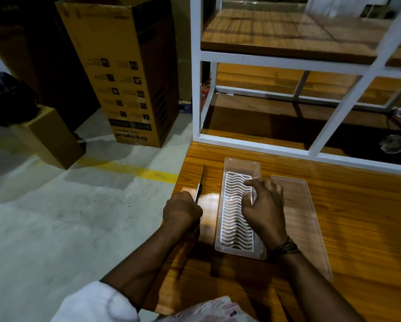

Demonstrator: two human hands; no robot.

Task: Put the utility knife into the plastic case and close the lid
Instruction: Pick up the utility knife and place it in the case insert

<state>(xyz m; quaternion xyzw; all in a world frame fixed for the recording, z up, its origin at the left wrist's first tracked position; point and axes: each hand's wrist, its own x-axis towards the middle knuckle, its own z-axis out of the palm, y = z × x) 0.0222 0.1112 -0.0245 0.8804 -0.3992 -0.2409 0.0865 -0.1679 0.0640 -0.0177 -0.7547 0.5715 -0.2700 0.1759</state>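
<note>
Gripping the utility knife (200,187) is the left hand (182,211), fist closed round the handle near the table's (357,217) left edge. Blade appears extended, pointing away from the person toward the far edge; the blade's far part seems to lie close to the wood, contact not resolvable.

The plastic case (237,251) sits open just to the right of that hand, its long axis running near-to-far, roughly parallel to the knife. A white wavy insert (233,219) fills its floor. The right hand (263,211) rests on the case's right wall, fingers loosely curled over the rim and insert, holding nothing apart from steadying the case.

The lid (310,228) lies flat beside the case, toward the right edge, partly under the right wrist.

Judgement: knife needs only a short sideways shift rightward, no turning, since axes already match. Left hand is nearer. Blade probably wants retracting first.
</note>
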